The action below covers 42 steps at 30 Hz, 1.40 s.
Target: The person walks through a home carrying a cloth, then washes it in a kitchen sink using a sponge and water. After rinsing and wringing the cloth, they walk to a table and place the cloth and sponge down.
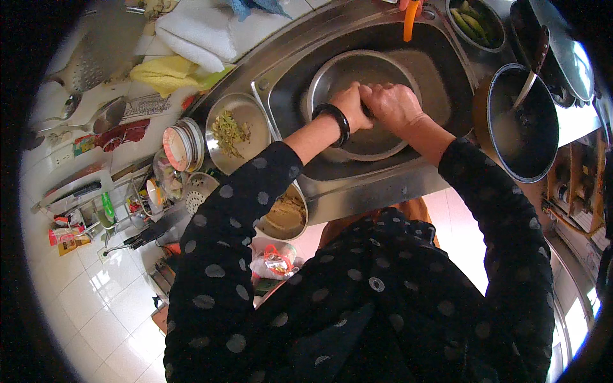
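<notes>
My left hand (353, 106), with a dark bangle (331, 125) on its wrist, meets my right hand (395, 106) above a round metal basin (364, 151) in the sink (292, 110). Fingers of both hands are curled together around something dark and small between them, mostly hidden. Which hand grips it, and what it is, cannot be told. Left of the sink stands a metal bowl (261, 115) with chopped greenish pieces (231, 133). Below it, partly behind my left sleeve, is a bowl of brown paste-like food (289, 210).
A dark pot (524, 153) with a ladle (527, 88) stands right of the sink. Behind it is a bowl of green vegetables (471, 24). An orange faucet spout (410, 21) hangs over the sink's far edge. Stacked lids (184, 146), a yellow cloth (165, 75) and a white towel (196, 36) lie left.
</notes>
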### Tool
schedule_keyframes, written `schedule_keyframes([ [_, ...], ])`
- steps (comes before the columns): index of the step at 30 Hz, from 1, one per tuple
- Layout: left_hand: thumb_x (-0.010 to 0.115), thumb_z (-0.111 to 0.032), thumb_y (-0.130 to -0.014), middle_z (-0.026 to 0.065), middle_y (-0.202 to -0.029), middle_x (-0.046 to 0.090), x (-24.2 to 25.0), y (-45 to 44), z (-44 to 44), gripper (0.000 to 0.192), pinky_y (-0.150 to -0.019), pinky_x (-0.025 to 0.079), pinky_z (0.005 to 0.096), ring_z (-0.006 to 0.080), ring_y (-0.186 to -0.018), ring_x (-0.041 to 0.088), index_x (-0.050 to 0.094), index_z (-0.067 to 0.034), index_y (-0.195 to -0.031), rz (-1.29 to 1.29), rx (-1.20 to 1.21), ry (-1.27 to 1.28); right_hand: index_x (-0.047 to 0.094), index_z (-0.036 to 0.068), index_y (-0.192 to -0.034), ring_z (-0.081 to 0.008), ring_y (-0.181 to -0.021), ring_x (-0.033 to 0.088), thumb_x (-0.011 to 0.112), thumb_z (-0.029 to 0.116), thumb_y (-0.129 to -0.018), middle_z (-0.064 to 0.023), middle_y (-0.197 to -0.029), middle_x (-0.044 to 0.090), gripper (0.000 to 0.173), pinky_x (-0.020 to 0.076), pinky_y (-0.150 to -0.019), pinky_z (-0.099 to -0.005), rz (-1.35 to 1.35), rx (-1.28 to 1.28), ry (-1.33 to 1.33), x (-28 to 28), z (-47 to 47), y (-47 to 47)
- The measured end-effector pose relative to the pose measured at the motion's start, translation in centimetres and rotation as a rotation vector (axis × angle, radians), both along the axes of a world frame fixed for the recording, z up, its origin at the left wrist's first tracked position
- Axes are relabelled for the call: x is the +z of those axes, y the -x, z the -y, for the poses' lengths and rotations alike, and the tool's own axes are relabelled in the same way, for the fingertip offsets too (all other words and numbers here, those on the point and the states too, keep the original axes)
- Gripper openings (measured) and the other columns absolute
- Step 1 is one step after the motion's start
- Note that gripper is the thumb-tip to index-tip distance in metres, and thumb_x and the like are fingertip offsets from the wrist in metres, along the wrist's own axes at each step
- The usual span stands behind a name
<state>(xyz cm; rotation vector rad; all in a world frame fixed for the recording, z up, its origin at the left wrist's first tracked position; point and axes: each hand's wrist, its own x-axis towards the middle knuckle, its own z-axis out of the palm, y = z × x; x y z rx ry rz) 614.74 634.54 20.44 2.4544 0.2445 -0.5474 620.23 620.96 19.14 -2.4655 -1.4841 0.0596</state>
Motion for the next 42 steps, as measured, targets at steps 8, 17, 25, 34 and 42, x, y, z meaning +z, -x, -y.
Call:
schedule_keyframes([
  [8, 0.065, -0.011, -0.078, 0.0191, -0.096, 0.064, -2.3, 1.1, 0.4, 0.062, -0.073, 0.053, 0.0443, 0.0362, -0.085, 0.065, 0.034, -0.010, -0.131, 0.101, -0.376, -0.393, 0.067, 0.004, -0.090, -0.0327, -0.089, 0.066, 0.060, 0.012, -0.077, -0.0177, -0.093, 0.068, 0.016, 0.0539, -0.075, -0.0410, -0.628, -0.361, 0.205, -2.2, 0.0, 2.0],
  [17, 0.055, -0.012, -0.081, 0.0054, -0.084, 0.054, -3.4, 0.7, -1.4, 0.051, -0.055, 0.053, 0.0334, 0.0229, -0.066, 0.060, 0.047, -0.020, -0.131, 0.621, -0.747, -0.449, 0.063, -0.002, -0.093, -0.0231, -0.075, 0.064, 0.069, 0.010, -0.071, -0.0125, -0.083, 0.066, 0.026, 0.0487, -0.063, -0.0351, -1.408, -0.423, -0.281, -7.5, 0.7, 2.9],
  [25, 0.072, -0.015, -0.073, 0.0110, -0.095, 0.063, -1.6, 1.6, -1.8, 0.053, -0.070, 0.052, 0.0345, 0.0278, -0.077, 0.063, 0.052, -0.010, -0.121, 0.345, -0.362, -0.056, 0.053, 0.001, -0.120, -0.0146, -0.087, 0.059, 0.068, 0.021, -0.084, -0.0077, -0.102, 0.062, 0.044, 0.0484, -0.074, -0.0276, -1.942, -0.410, -0.531, -2.7, 4.5, -0.6],
  [34, 0.061, -0.022, -0.090, 0.0073, -0.109, 0.062, -2.1, 5.4, 1.9, 0.037, -0.079, 0.055, 0.0360, 0.0196, -0.096, 0.064, 0.051, -0.007, -0.122, -0.170, 0.700, 1.320, 0.057, 0.001, -0.109, -0.0144, -0.090, 0.059, 0.063, 0.012, -0.089, -0.0072, -0.099, 0.063, 0.024, 0.0475, -0.080, -0.0261, -1.330, -0.793, -1.139, -2.7, 2.8, 4.5],
  [42, 0.068, -0.029, -0.084, 0.0020, -0.107, 0.059, -2.3, 5.8, 4.3, 0.042, -0.077, 0.050, 0.0398, 0.0175, -0.097, 0.058, 0.053, -0.014, -0.120, -0.142, 0.914, 1.678, 0.062, 0.001, -0.108, -0.0328, -0.107, 0.052, 0.062, 0.009, -0.081, -0.0138, -0.115, 0.060, 0.028, 0.0402, -0.093, -0.0410, -0.367, -0.715, -0.662, -2.1, 2.3, 8.3],
])
